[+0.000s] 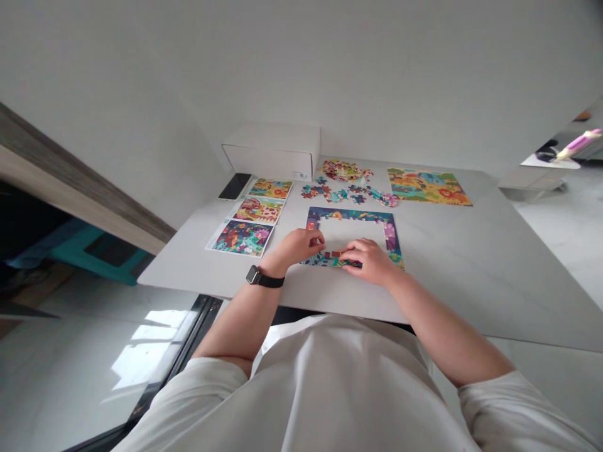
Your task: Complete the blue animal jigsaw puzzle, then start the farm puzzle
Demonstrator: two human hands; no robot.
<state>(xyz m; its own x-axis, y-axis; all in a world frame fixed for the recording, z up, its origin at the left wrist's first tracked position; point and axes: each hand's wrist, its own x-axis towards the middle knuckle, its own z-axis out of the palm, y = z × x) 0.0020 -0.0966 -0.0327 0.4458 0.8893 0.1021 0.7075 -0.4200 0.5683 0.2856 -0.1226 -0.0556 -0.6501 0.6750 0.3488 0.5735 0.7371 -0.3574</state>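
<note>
My left hand (299, 246) and my right hand (370, 262) rest with curled fingers on the lower edge of a partly built jigsaw border (353, 216). Its middle shows bare white table. Whether either hand grips a piece is hidden by the fingers. Loose jigsaw pieces (346, 193) lie scattered beyond the border, below a small heap of pieces (342, 169). A finished colourful jigsaw (428, 186) lies at the far right. Three picture cards (242, 238) form a column to the left of my left hand.
A white cardboard box (272, 150) and a black phone (234, 186) stand at the far end of the white table (452, 270). A black watch (254, 276) circles my left wrist. A teal chair (98, 254) stands low on the left, beyond the table edge.
</note>
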